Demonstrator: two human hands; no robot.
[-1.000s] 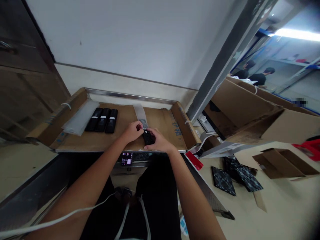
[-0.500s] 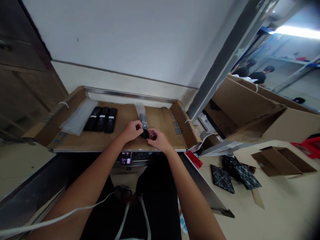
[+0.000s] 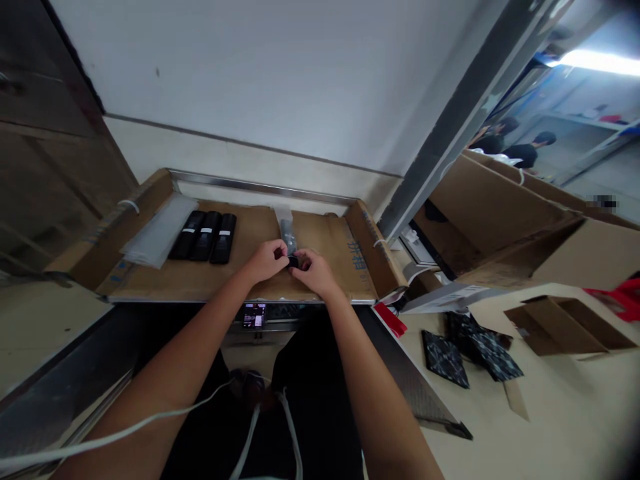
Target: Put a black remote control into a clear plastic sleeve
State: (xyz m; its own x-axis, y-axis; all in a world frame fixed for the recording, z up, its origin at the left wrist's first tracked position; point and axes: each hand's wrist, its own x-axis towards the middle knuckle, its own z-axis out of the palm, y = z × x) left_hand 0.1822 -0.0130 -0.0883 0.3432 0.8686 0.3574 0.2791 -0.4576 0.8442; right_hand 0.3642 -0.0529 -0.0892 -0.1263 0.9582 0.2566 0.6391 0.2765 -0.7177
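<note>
A black remote control lies inside a clear plastic sleeve on the cardboard-lined tray, its speckled face showing through the film. The sleeve's loose end reaches toward the back of the tray. My left hand pinches the near end from the left, thumb and fingers together. From the right, my right hand has its fingers curled on the same dark end, which they partly cover. To the left, three black remote-like pieces with white labels lie side by side. Beside them rests a stack of clear plastic sleeves.
Cardboard walls edge the tray. A lit phone sits below its front edge. At right are a large open carton, black patterned packages and a smaller box on the floor. People sit farther back.
My right hand's fingers have closed in over the near end of the sleeved remote, covering more of it. My left hand keeps its pinch. The view has shifted slightly.
</note>
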